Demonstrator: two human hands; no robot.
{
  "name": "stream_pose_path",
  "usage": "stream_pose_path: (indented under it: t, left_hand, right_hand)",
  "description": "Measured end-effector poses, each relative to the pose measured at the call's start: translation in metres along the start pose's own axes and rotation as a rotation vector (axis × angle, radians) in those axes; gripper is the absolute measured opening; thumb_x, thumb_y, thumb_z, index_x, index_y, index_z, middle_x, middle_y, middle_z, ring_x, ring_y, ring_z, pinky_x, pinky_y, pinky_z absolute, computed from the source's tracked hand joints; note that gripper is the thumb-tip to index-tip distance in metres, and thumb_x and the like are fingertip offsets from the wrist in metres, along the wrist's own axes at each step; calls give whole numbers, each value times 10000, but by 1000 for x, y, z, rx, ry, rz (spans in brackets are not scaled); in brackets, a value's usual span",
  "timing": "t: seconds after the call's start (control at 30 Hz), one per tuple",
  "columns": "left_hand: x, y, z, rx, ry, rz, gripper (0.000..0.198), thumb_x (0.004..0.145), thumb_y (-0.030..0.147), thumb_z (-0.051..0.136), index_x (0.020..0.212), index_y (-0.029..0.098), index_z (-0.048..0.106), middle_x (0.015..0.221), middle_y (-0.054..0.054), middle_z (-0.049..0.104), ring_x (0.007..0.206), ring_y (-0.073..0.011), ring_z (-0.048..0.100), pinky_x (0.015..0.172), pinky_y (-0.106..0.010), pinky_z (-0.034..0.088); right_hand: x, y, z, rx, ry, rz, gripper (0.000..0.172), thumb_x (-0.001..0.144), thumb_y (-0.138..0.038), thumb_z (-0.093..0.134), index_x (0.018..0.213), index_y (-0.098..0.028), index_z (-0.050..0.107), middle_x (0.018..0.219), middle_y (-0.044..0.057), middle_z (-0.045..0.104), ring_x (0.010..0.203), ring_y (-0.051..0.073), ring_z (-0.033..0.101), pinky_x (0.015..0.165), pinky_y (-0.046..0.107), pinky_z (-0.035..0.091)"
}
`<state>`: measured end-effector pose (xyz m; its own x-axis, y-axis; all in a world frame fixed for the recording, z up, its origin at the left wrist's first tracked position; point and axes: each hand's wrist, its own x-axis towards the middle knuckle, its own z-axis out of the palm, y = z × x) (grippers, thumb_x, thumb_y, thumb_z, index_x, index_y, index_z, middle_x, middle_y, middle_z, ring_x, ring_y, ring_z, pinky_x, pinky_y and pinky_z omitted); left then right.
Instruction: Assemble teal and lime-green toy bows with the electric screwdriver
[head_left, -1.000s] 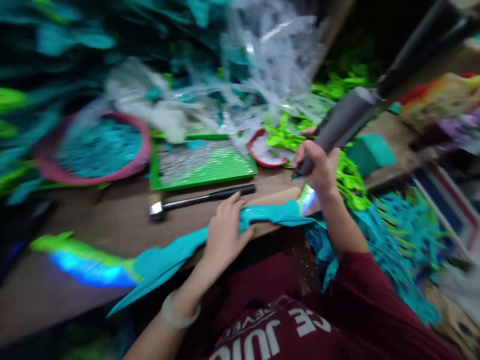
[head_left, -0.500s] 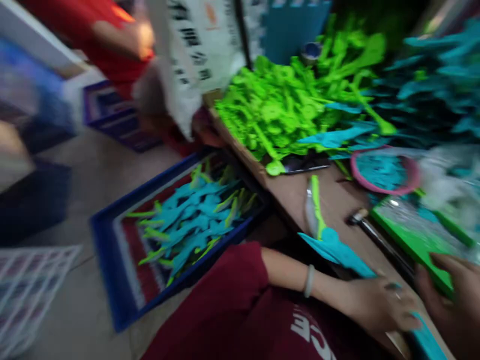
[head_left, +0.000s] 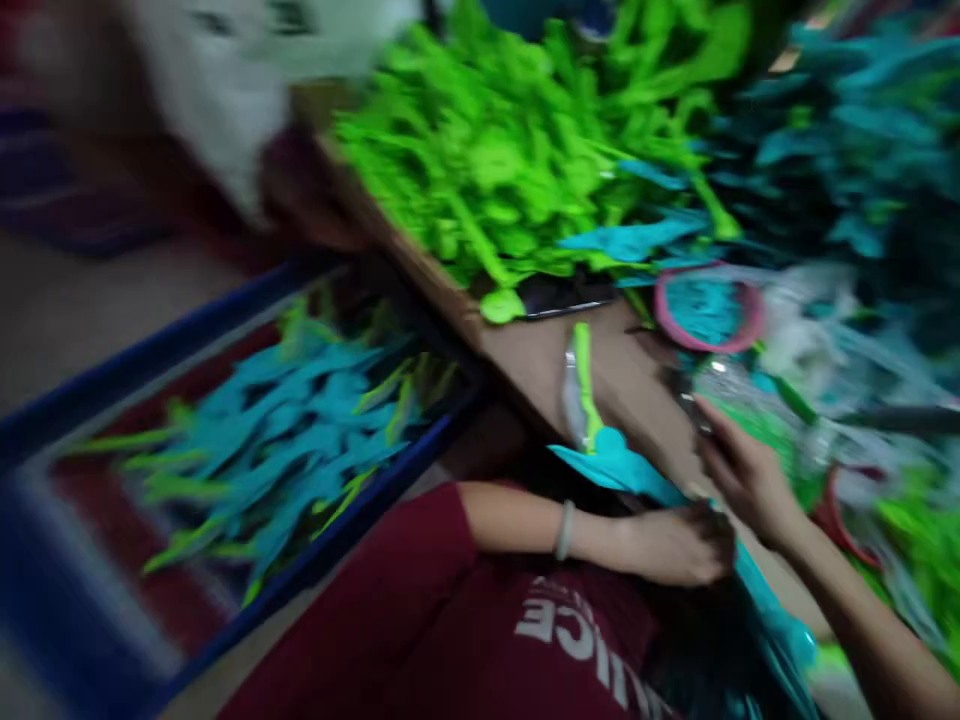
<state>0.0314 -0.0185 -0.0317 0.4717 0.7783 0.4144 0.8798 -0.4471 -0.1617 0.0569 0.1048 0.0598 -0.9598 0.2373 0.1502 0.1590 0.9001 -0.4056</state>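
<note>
A long plastic piece with a teal handle [head_left: 615, 465] and a green blade [head_left: 581, 385] lies across the near edge of the wooden table [head_left: 525, 360]. My left hand [head_left: 675, 545], a bangle on its wrist, rests on the teal end with fingers curled over it. My right hand [head_left: 739, 470] is just beyond it, fingers stretched out towards a dark hammer head [head_left: 679, 385] and a green tray [head_left: 780, 420]. Nothing shows in the right hand. The whole picture is smeared by motion.
A heap of bright green plastic parts [head_left: 525, 150] covers the far left of the table, with a teal heap [head_left: 847, 150] to its right. A pink-rimmed bowl [head_left: 705, 310] holds teal bits. A blue crate [head_left: 97, 390] of teal-and-green pieces stands on the floor at left.
My right hand has let go of the grey tool it held a second ago and now reaches out empty. The view swung left over the crate. My left hand stays on the teal piece.
</note>
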Motion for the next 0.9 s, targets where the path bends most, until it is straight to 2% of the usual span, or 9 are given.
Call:
stream_pose_path:
  t: [0.1, 0.27, 0.4, 0.47, 0.53, 0.7, 0.77, 0.87, 0.9]
  left_hand:
    - [-4, -10, 0, -271, 111, -2, 279, 987, 224, 463, 1141, 87, 650, 1132, -190, 655, 1077, -258, 616, 963, -395, 447]
    - [1, -6, -5, -313, 82, 23, 285, 984, 217, 475, 1173, 76, 635, 1182, -197, 646, 1122, -287, 597, 952, -414, 430]
    - [2, -7, -9, -334, 128, -11, 297, 984, 208, 436, 1096, 50, 661, 1043, -165, 671, 1035, -285, 628, 949, -429, 416]
    - [2, -9, -10, -349, 135, -12, 289, 979, 222, 442, 1044, 57, 671, 990, -151, 673, 983, -277, 638, 921, -427, 425]
    - [2, -9, -10, -354, 129, -11, 277, 971, 235, 459, 1019, 72, 678, 998, -153, 677, 987, -281, 638, 915, -433, 428]
    - [-1, -7, -7, -312, 137, -8, 296, 969, 216, 469, 1114, 76, 685, 1107, -184, 691, 1104, -305, 630, 979, -447, 411]
    - [-3, -5, -5, -317, 141, -3, 301, 975, 211, 454, 1115, 83, 688, 1107, -176, 696, 1100, -302, 636, 997, -446, 408]
    - [-2, -3, -1, -319, 147, 0, 323, 979, 230, 444, 1135, 69, 676, 1166, -185, 678, 1135, -314, 619, 1016, -457, 408]
    - [-1, -3, 0, -314, 142, -9, 323, 977, 237, 450, 1140, 69, 673, 1174, -181, 677, 1134, -312, 618, 1019, -459, 411]
  right_hand:
    - [17, -18, 3, 208, -167, 56, 478, 1029, -286, 405, 1496, -187, 433, 959, 66, 734, 695, 133, 684, 726, 273, 586]
    - [74, -30, 37, 289, 38, 70, 508, 1033, -271, 333, 1531, -189, 393, 957, 83, 729, 735, 146, 685, 773, 289, 575]
    - [99, -18, 62, 117, -196, 128, 531, 1003, -226, 377, 1533, -205, 404, 802, 78, 729, 635, 188, 665, 687, 310, 541]
    - [102, -13, 62, 110, -228, 146, 523, 1005, -238, 388, 1527, -227, 415, 786, 67, 732, 621, 189, 662, 673, 305, 530]
    - [101, -13, 54, 181, -130, 119, 501, 1007, -254, 384, 1502, -220, 453, 810, 60, 734, 636, 173, 659, 688, 294, 534]
    - [88, -26, 45, 324, 285, 63, 510, 1018, -279, 354, 1514, -184, 424, 800, 38, 696, 553, 123, 559, 617, 259, 516]
    - [83, -29, 50, 264, 197, 19, 504, 1010, -256, 368, 1497, -159, 451, 788, 47, 694, 547, 123, 546, 594, 253, 489]
    - [77, -27, 54, 111, -155, 38, 488, 1004, -217, 412, 1487, -182, 473, 634, -4, 640, 463, 98, 477, 537, 214, 405]
    - [76, -24, 52, 82, -207, 50, 490, 1012, -219, 413, 1500, -199, 453, 617, -16, 629, 452, 91, 466, 534, 205, 391]
